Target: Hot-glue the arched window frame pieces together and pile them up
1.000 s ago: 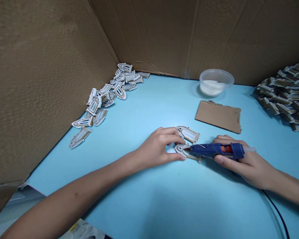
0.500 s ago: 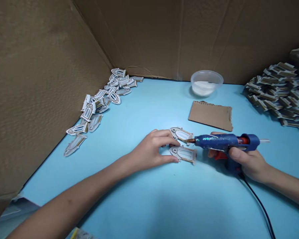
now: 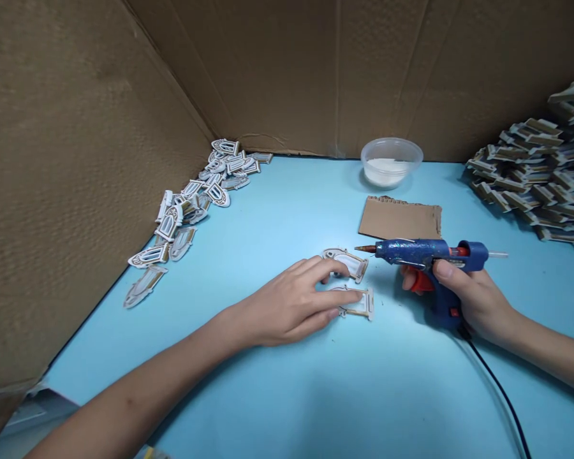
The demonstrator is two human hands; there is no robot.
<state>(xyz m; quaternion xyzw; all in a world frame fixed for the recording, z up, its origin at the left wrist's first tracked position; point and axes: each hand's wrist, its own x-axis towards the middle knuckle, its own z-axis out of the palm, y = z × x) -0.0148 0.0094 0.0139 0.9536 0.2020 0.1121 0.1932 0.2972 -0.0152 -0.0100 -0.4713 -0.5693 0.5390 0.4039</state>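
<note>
Resting, spread and pinching nothing visible: left hand (image 3: pixel 291 303), one finger laid along the near arched frame (image 3: pixel 364 310), another bent over the far arched frame (image 3: pixel 356 262). Both frames lie right of the knuckles, long axes roughly left to right, bases rightmost; left hand nearer. Right hand (image 3: pixel 485 306): fingers wrapped round a blue glue gun (image 3: pixel 414 252), nozzle pointing left beside the far arched frame, contact unclear. Outward: cardboard piece (image 3: pixel 400 218), clear tub (image 3: pixel 392 150), frame pile (image 3: pixel 169 220) at left, frame stack (image 3: pixel 530 178) at far right, blue counter (image 3: pixel 249 395).
</note>
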